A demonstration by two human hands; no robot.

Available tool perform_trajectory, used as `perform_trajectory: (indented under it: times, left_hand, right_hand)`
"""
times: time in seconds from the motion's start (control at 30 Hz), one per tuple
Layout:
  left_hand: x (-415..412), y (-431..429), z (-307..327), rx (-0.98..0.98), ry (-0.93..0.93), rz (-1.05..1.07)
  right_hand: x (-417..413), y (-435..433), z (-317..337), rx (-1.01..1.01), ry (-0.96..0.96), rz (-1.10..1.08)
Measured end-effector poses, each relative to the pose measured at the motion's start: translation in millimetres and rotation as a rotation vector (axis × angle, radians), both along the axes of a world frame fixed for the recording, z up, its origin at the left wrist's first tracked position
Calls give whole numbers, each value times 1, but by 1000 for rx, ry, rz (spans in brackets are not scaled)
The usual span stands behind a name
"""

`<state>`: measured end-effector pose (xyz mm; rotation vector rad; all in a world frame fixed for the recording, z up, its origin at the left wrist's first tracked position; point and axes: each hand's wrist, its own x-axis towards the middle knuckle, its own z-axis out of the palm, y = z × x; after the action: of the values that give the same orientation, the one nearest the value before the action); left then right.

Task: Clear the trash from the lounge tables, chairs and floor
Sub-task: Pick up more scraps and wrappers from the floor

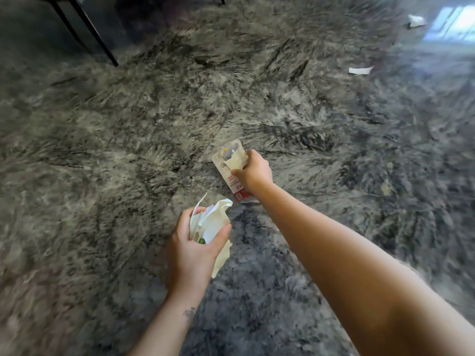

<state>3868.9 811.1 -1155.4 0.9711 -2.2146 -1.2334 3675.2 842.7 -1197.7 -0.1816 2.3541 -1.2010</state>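
Rug, shaggy grey long-pile [128, 150], fills almost the whole view, with dark glossy floor [437, 104] past its edge at upper right. Thin black metal chair legs [86, 30] slant down at upper left. Right hand [254, 172] reaches forward over mid-rug, grip clamped on a flat cardboard-and-clear-plastic packet with a red printed end [226, 164]. Fingers curl over the packet's upper part and the red end points back toward the person; cannot tell whether it touches the pile or is just above it. Left hand [191, 250] is nearer the camera, grip closed round a crumpled wad of white and cream paper wrappers [212, 222], with one strip hanging below the thumb. A flat white paper strip [360, 70] lies on the glossy floor, well apart from both hands. A crumpled white paper scrap [416, 21] lies farther off, near the top right corner.
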Motion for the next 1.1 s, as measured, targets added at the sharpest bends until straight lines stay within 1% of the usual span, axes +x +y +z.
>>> perform_trajectory:
  times: [0.23,0.37,0.5,0.63,0.8,0.97,1.1]
  left_hand:
    - [-44,67,19,-27,60,-187]
    - [-71,126,33,-10,88,-363]
    - [-87,200,41,23,108,-561]
    - [-93,278,41,52,114,-725]
    - [-86,372,34,120,103,-957]
    - [-54,456,26,117,64,-1196]
    - [-14,515,15,182,11,-1384]
  right_hand:
    - [-18,116,31,-104,62,-209]
    - [-14,213,52,-114,139,-355]
    - [13,321,70,-82,203,-533]
    - [51,420,78,-77,212,-723]
    - [110,523,76,-67,198,-972]
    - [196,600,73,-91,204,-1201]
    - [278,642,67,-9,190,-1361]
